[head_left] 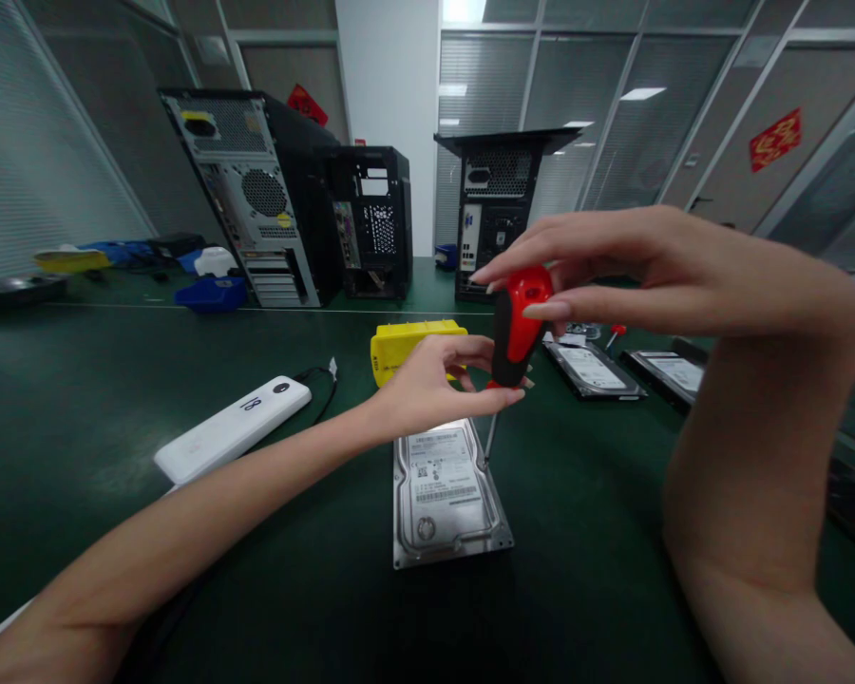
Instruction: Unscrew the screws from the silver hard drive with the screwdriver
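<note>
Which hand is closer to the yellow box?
Left. The left hand sits right in front of the yellow box, overlapping it in view; the right hand is higher and off to the right.

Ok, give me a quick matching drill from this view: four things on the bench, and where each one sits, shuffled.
Things:
1 screwdriver
2 hard drive
3 yellow box
4 white pack

Places:
A left of the drive, beyond the left forearm
B flat under the screwdriver tip
C upright, held in both hands
D behind the left hand

Pairs: 1-C, 2-B, 3-D, 4-A
</note>
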A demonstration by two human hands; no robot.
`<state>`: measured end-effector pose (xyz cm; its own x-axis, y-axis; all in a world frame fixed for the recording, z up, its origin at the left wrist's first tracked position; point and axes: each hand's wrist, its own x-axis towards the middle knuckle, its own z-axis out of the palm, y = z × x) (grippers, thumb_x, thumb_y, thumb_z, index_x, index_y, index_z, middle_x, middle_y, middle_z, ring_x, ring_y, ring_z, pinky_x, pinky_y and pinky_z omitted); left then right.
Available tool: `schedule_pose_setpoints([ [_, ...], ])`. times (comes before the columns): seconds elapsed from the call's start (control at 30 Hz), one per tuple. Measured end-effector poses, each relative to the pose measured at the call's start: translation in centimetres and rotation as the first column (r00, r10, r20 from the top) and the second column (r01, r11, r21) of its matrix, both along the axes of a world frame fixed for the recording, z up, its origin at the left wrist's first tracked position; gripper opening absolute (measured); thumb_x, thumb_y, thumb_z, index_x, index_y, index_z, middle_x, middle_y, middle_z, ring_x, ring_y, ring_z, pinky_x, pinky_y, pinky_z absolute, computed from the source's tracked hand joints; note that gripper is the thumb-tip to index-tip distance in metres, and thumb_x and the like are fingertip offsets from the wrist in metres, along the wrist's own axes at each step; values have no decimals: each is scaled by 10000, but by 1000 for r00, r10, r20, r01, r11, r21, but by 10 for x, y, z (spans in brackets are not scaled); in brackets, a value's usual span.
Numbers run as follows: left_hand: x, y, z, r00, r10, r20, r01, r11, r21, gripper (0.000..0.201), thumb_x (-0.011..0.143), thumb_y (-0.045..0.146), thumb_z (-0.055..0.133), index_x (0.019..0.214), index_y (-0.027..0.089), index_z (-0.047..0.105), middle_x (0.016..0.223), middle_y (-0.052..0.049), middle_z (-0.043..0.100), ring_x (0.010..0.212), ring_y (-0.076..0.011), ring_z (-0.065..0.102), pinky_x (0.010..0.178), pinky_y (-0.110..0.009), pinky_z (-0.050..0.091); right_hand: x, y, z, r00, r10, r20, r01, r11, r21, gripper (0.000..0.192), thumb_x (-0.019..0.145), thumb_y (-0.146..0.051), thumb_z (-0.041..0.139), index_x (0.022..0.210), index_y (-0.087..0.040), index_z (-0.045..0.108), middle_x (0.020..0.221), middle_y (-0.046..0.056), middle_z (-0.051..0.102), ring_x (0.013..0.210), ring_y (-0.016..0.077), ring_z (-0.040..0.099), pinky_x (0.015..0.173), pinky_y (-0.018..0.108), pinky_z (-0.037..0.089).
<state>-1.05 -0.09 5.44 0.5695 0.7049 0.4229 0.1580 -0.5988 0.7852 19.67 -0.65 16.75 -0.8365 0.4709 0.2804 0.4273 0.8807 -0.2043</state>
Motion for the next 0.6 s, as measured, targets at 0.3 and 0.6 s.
schedule_pose_setpoints([
  [0.3, -2, -4, 5, 996, -58, -74, 58, 998, 3, 295, 816, 290, 734, 1067, 141, 689, 1094, -84, 732, 1004, -230, 680, 827, -312, 522, -3, -3, 2, 999, 40, 23, -40, 999, -8, 341, 934, -368, 503, 1251, -298, 610, 1161, 10, 637, 964, 138, 639, 753, 214, 544],
  [0.6, 2, 1, -4, 994, -77, -73, 75, 997, -33, 449, 738, 329, 809, 1108, 119, 663, 1107, -106, 718, 979, -224, 683, 794, -314, 552, -5, -5, 1, 1000, -10, 22, 9, 999, 50, 302, 915, -461, 516, 1100, -272, 662, 1075, 15, 633, 907, 144, 616, 751, 242, 524],
])
